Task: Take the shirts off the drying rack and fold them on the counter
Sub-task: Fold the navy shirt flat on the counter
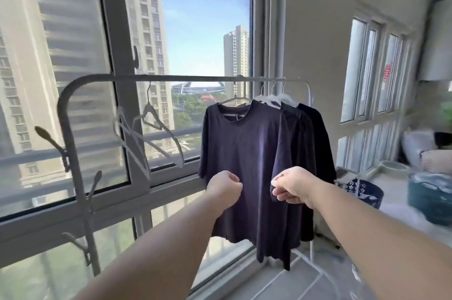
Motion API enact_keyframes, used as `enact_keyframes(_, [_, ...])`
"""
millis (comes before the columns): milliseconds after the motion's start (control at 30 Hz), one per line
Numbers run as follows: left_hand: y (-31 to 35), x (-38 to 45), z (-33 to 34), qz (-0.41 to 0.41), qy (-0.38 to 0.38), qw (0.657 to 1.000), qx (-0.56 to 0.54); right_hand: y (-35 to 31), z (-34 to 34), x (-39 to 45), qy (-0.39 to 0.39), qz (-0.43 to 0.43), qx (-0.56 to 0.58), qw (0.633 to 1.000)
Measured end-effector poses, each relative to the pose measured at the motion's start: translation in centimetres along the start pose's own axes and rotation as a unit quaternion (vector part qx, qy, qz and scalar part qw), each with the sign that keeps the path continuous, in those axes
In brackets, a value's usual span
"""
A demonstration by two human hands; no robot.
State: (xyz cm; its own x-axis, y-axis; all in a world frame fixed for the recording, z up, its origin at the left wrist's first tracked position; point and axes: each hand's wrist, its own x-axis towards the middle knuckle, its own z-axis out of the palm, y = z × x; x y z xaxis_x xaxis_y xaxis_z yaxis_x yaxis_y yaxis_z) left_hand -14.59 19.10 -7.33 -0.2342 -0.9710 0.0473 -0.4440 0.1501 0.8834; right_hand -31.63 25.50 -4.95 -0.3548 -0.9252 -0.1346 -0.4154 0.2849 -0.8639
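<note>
A navy T-shirt (244,153) hangs on a hanger at the front of the white drying rack (171,77). Two darker shirts (308,143) hang close behind it toward the rack's right end. My left hand (223,188) is curled into a fist in front of the navy shirt's lower left side, and no fabric shows in it. My right hand (293,188) is curled at the edge of the shirt's right sleeve; whether its fingertips pinch the cloth is unclear. The shirt hangs flat and is not pulled.
Two empty hangers (156,123) hang on the rack's left half, before a large window (73,79). A pale counter (396,209) at the right holds a blue patterned pot (364,191) and a teal container (430,204). The rack's left post (80,177) has hooks.
</note>
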Motion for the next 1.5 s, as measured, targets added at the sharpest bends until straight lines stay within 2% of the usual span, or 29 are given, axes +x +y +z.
enact_keyframes(233, [4.8, 14.5, 2.1, 0.020, 0.064, 0.996, 0.064, -4.8, -5.6, 11.2, 0.037, -0.050, -0.023, 0.998])
enact_keyframes(367, [7.4, 21.4, 1.9, 0.021, 0.119, 0.988, 0.099, -8.5, -8.0, 18.1, 0.078, -0.118, 0.024, 0.990])
enact_keyframes(433, [8.0, 23.9, 1.7, 0.016, 0.137, 0.983, 0.119, -9.3, -8.3, 21.5, 0.115, -0.163, 0.010, 0.980])
enact_keyframes(533, [8.5, 27.4, 1.6, 0.016, 0.164, 0.977, 0.136, -10.9, -8.6, 26.0, 0.164, -0.242, -0.036, 0.956])
enact_keyframes(633, [8.7, 29.6, 1.4, 0.011, 0.192, 0.971, 0.141, -13.0, -8.4, 29.9, 0.172, -0.303, -0.090, 0.933])
enact_keyframes(833, [8.4, 33.1, 0.3, -0.005, 0.246, 0.954, 0.170, -15.0, -6.7, 35.9, 0.161, -0.287, -0.296, 0.897])
enact_keyframes(933, [7.7, 34.4, -0.7, -0.020, 0.268, 0.941, 0.207, -15.0, -6.8, 37.9, 0.161, -0.294, -0.268, 0.903])
enact_keyframes(1167, [8.4, 36.0, -5.0, -0.041, 0.386, 0.885, 0.257, -16.9, -8.0, 38.5, 0.190, -0.316, -0.181, 0.912])
enact_keyframes(1267, [8.1, 35.5, -6.6, -0.045, 0.384, 0.889, 0.245, -17.1, -8.8, 37.7, 0.198, -0.318, -0.144, 0.916])
enact_keyframes(1400, [7.4, 33.9, -6.7, -0.023, 0.406, 0.886, 0.222, -15.5, -9.1, 36.5, 0.165, -0.313, -0.122, 0.927])
enact_keyframes(1500, [6.9, 31.7, -6.1, -0.009, 0.380, 0.915, 0.131, -14.0, -8.8, 35.7, 0.134, -0.327, -0.120, 0.928])
